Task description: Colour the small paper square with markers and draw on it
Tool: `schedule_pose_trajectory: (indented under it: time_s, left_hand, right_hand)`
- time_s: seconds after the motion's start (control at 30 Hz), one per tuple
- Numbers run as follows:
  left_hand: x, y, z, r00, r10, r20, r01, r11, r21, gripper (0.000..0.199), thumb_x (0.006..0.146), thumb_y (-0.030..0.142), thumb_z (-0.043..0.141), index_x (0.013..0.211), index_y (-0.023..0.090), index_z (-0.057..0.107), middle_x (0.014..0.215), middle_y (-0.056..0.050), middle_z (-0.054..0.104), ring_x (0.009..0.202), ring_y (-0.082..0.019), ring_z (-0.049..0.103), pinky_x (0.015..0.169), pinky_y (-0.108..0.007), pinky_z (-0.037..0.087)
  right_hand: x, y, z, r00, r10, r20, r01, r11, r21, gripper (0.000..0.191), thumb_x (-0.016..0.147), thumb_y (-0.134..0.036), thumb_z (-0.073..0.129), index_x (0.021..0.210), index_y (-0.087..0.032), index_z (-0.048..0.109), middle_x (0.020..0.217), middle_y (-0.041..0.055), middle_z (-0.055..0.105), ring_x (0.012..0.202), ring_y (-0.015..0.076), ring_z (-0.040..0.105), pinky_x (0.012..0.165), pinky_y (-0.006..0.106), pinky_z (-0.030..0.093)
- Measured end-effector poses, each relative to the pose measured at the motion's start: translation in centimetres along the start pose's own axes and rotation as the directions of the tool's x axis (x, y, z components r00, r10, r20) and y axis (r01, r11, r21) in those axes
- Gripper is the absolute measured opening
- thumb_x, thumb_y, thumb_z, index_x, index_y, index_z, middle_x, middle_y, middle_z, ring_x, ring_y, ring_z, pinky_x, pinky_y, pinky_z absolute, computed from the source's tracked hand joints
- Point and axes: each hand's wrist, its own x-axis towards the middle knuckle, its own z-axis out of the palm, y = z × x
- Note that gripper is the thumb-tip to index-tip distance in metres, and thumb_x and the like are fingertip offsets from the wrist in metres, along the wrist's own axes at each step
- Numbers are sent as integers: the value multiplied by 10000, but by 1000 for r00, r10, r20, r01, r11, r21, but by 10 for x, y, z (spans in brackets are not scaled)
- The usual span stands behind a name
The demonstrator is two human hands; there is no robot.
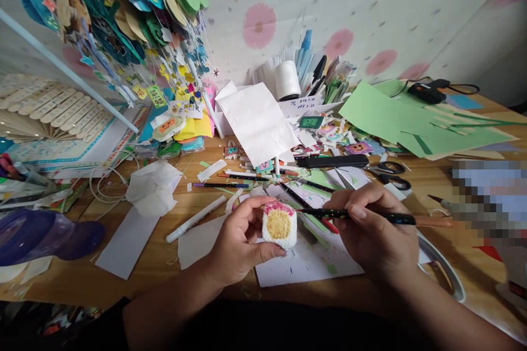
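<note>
My left hand (242, 238) pinches a small white rounded cube (279, 226) between thumb and fingers, in the middle of the head view. On the cube's front is a textured yellow round patch, and its top edge is coloured pink-red. My right hand (370, 230) is closed around a slim black pen (329, 213) with small coloured specks. The pen points left, its tip at the cube's upper right edge by the pink part; whether it touches, I cannot tell. Below both hands lies a white sheet (304, 274) with scraps on it.
Several pens, paper scraps and a white marker (196, 219) lie around the hands. Black scissors (389, 174) and green paper sheets (382, 115) are at right. A purple bottle (45, 236) lies at left. Behind stand a holder box (302, 107) and hanging paper decorations (135, 16).
</note>
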Motion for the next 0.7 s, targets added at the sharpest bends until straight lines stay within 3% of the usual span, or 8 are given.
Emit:
schedule_pose_trajectory:
  time_s: [0.5, 0.7]
  left_hand:
    - [0, 0, -1, 1000, 1, 1, -1, 1000, -30, 618, 550, 152, 869, 1104, 226, 605, 957, -36, 681, 857, -163, 614, 771, -248, 489]
    - [1, 1, 0, 1000, 14, 9, -13, 996, -91, 590, 556, 136, 860, 1086, 222, 615, 983, -37, 690, 872, -160, 628, 792, -254, 498]
  right_hand:
    - [0, -1, 1, 1000, -19, 7, 19, 1000, 1, 104, 764, -213, 690, 681, -204, 628, 506, -16, 586, 483, 132, 526, 485, 266, 406]
    - [-4, 0, 1, 994, -16, 106, 21, 999, -39, 83, 770, -226, 699, 710, -212, 644, 539, -10, 595, 526, 141, 535, 501, 280, 416]
